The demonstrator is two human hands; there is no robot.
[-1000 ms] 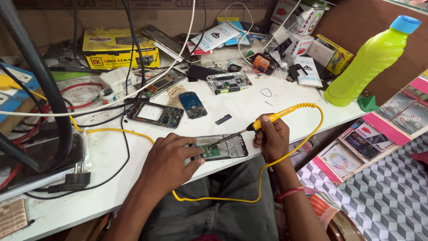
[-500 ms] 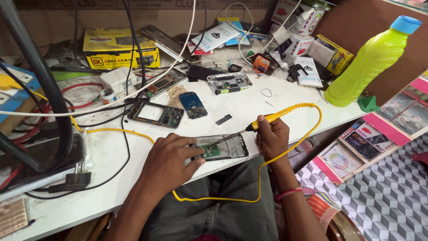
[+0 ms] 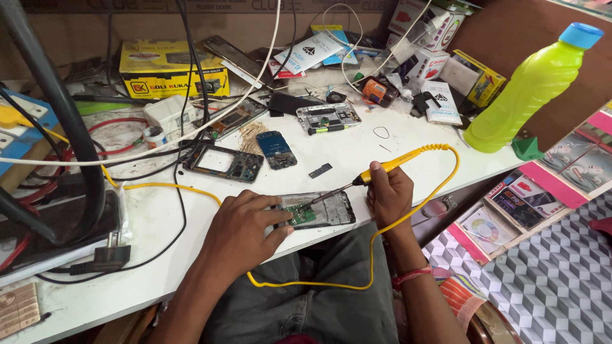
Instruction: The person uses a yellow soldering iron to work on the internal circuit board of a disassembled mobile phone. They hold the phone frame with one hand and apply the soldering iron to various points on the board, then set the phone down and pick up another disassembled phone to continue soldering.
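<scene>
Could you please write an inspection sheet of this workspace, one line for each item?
Surface: white bench, stained and crowded.
Job's things: opened phone at the front edge; yellow soldering iron, tip on its green board.
Clutter: phone frame, blue part, another opened phone, yellow box, small cartons, green bottle.
Grippers: left hand steadies the phone; right hand holds the iron.
Cables: yellow cord loops over the lap; white cable and black cables cross the bench.
Surroundings: patterned floor, printed packets on the right.

Green bottle (image 3: 529, 89), yellow box (image 3: 172, 69).
</scene>
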